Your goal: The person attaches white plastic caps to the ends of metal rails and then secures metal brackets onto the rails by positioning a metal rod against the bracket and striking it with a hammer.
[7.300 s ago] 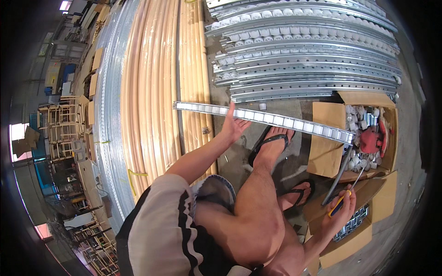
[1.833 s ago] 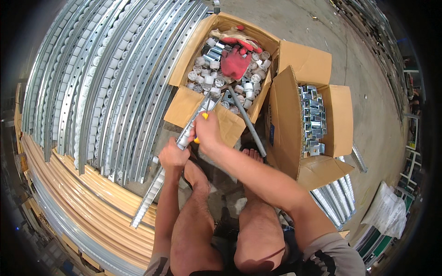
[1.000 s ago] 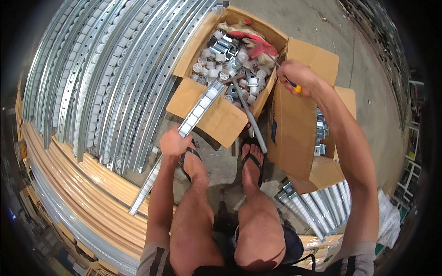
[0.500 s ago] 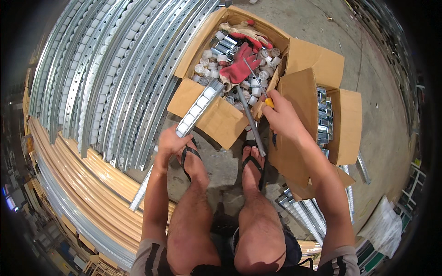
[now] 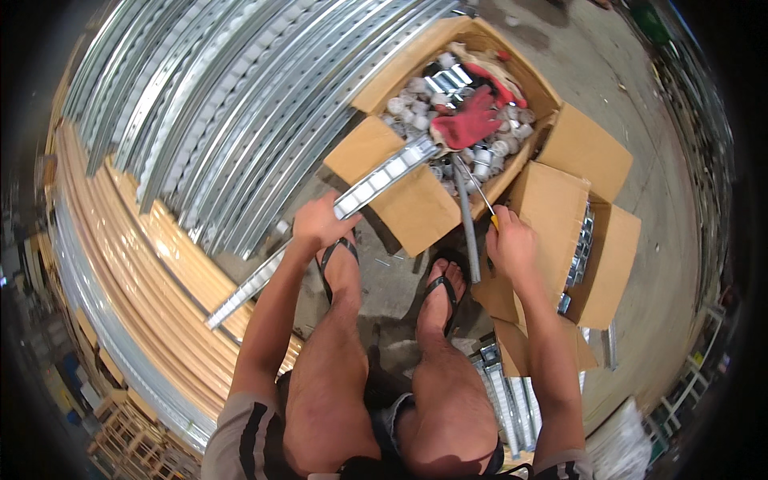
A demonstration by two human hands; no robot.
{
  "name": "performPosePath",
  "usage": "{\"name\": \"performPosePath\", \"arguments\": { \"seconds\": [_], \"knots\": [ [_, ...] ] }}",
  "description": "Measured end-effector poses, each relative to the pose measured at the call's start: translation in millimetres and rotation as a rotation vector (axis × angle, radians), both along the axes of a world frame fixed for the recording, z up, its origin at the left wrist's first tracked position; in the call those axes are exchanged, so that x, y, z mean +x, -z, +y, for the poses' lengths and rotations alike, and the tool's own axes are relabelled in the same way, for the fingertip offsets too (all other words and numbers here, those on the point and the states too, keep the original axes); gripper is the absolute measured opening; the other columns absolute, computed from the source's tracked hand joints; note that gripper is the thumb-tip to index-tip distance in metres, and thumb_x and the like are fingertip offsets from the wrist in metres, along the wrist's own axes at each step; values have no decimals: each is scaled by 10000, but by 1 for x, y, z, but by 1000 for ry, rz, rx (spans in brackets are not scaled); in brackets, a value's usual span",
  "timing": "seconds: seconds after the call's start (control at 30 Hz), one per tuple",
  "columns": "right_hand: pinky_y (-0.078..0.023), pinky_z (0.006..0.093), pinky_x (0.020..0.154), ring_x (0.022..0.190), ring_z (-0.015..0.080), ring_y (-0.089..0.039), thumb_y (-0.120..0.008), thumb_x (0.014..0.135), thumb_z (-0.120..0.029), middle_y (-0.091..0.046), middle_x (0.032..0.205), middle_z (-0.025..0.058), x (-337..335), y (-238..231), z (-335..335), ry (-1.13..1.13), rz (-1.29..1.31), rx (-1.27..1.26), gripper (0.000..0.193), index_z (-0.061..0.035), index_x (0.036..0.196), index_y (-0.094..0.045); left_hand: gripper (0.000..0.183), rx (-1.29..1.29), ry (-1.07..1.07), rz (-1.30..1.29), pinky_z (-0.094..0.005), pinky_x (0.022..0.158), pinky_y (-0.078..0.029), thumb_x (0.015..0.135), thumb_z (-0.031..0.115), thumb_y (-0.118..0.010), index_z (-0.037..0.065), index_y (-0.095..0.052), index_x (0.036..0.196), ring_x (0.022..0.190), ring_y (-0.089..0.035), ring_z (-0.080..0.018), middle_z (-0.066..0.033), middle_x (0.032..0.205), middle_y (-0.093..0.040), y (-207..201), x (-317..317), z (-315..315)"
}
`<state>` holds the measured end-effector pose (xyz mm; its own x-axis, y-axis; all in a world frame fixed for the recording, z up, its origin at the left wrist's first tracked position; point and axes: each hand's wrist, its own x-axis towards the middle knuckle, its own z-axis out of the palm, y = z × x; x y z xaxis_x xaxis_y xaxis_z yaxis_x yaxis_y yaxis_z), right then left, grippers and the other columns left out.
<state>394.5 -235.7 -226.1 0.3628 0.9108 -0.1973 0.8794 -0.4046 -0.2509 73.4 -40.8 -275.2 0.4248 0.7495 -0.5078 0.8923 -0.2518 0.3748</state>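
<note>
My left hand (image 5: 320,222) is closed round a long metal roller track (image 5: 386,178) with white rollers. It slants from the lower left up to the right, its far end over an open cardboard box (image 5: 372,152). In my right hand (image 5: 514,244) is a screwdriver (image 5: 494,218) with a yellow handle; its long thin shaft points up and left toward the box, apart from the track's end. Beside that shaft a grey metal bar (image 5: 467,232) leans against the box. White rollers (image 5: 420,116), metal brackets (image 5: 450,80) and red-palmed work gloves (image 5: 466,126) fill the box.
Several metal roller tracks (image 5: 264,96) lie side by side at the upper left, above tan pipes (image 5: 136,240). A second cardboard box (image 5: 612,256) with metal brackets stands at the right. More tracks (image 5: 512,408) lie near my right knee, with clear plastic wrap (image 5: 620,444) beyond.
The view has turned, so the boxes appear farther right. My right hand has drawn the screwdriver back; its shaft no longer crosses the red glove. My left hand still grips the roller track.
</note>
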Motion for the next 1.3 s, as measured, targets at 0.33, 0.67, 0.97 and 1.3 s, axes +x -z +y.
{"name": "performPosePath", "arguments": {
  "seconds": [0.33,0.67,0.97,1.3],
  "knots": [
    [-527,495,725,829,444,-670,-626,856,-157,-701,943,223,5,17,-17,-70,25,100,359,-64,1203,-622,771,289,73,-222,-434,925,-458,687,519,-847,19,-575,1207,1056,-596,-363,-172,1067,-611,-12,-70,-21],
    [-525,482,777,882,426,-678,-604,855,-120,-694,985,241,17,26,-11,-42,50,112,349,-27,1191,-618,696,252,-116,-51,-476,904,-488,738,512,-805,45,-585,1204,1051,-620,-374,-172,1051,-634,7,-177,-71],
    [-515,485,783,890,445,-671,-598,837,-103,-690,983,262,21,26,-9,-31,73,78,373,22,1189,-611,563,-100,40,-140,-504,745,-536,736,540,-782,45,-706,992,854,-691,-411,-194,834,-718,-11,-180,-22],
    [-519,463,824,940,423,-677,-606,833,-87,-693,1050,251,15,18,-3,-13,48,-26,388,24,1205,-610,599,-389,-4,-146,-457,777,-525,695,552,-790,40,-755,1004,898,-701,-365,-178,920,-744,-57,-174,4]
  ]
}}
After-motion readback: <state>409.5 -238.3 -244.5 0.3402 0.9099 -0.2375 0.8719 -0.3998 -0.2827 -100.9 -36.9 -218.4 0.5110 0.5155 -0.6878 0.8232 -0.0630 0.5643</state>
